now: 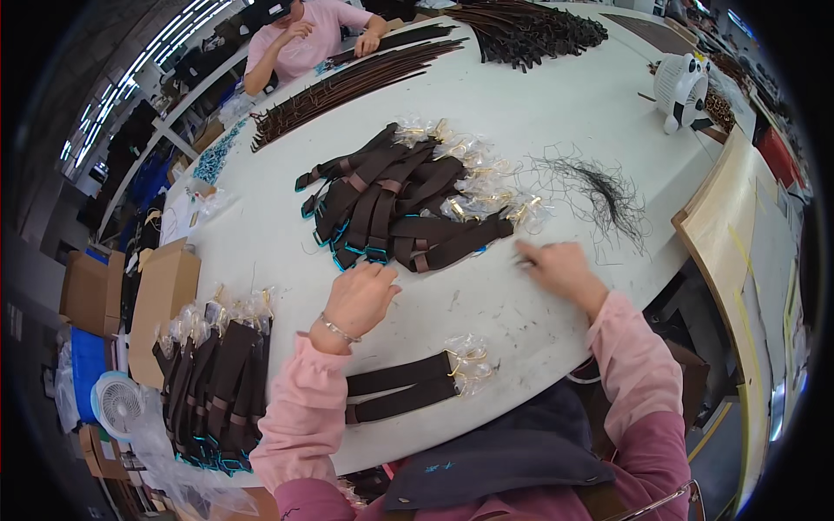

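Loosely curled, the fingers (380, 276) of the left hand (360, 300) rest on the white table (556, 113) and touch the near edge of the heap of dark brown straps (395, 204), right at the straps' blue-tipped ends; they clasp nothing that can be made out. The fingers (532, 253) of the right hand (563, 269) are drawn together at the right end of the heap, beside the clear plastic-wrapped gold fittings (486, 187); whether they pinch a strap end or a thread cannot be told. A bracelet (337, 330) circles the left wrist, and both forearms wear pink sleeves (300, 408).

Nearer the person than the heap, two separate brown straps (400, 386) lie side by side on the table. Left of the heap, at the table's edge, sits a second stack of bagged straps (217, 382). Right of the heap lies a tangle of dark threads (604, 187). Beyond the heap, long thin brown strips (347, 82) stretch across the table toward another person in pink (304, 39). A small white fan (682, 87) stands far right of the heap.
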Available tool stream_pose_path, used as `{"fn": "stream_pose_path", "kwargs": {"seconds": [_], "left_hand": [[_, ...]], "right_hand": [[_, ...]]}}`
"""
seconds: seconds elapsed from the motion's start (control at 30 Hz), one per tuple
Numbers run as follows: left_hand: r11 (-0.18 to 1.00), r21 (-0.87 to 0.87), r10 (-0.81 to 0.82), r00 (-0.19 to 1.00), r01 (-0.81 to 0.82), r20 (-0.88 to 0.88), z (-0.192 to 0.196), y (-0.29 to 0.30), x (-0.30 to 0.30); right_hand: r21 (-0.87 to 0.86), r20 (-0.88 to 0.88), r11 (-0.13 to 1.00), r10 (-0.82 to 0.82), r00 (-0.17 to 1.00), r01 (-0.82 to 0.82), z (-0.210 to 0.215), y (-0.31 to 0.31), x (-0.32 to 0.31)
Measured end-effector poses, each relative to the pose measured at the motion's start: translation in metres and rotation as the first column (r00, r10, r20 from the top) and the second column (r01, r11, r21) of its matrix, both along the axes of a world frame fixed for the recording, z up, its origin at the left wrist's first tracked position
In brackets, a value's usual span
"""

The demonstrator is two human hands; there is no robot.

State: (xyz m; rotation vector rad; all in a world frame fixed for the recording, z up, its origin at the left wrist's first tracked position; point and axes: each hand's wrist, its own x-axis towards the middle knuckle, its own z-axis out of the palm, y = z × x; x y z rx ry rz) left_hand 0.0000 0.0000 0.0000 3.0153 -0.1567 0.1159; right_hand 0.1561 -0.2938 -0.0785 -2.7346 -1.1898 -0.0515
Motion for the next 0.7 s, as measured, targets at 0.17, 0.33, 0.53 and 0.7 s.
{"fn": "stream_pose_path", "kwargs": {"seconds": [0.17,0.33,0.53,0.7], "left_hand": [[0.981,0.111,-0.183,0.942,0.157,0.280,-0.044,-0.034,0.068],[0.953,0.272,-0.207,0.945,0.136,0.254,-0.065,-0.040,0.066],[0.890,0.391,-0.323,0.930,0.235,0.176,-0.035,-0.015,0.021],[0.880,0.262,-0.412,0.911,0.395,0.008,-0.032,-0.029,-0.029]], "right_hand": [[0.393,-0.007,0.903,-0.189,0.982,0.176,0.028,-0.006,0.026],[0.269,0.010,0.956,-0.120,0.993,0.113,0.014,0.017,0.037],[0.261,-0.480,0.947,-0.043,0.876,0.189,0.051,0.008,0.021],[0.138,-0.339,0.990,0.009,0.941,0.040,0.036,0.015,-0.020]]}}
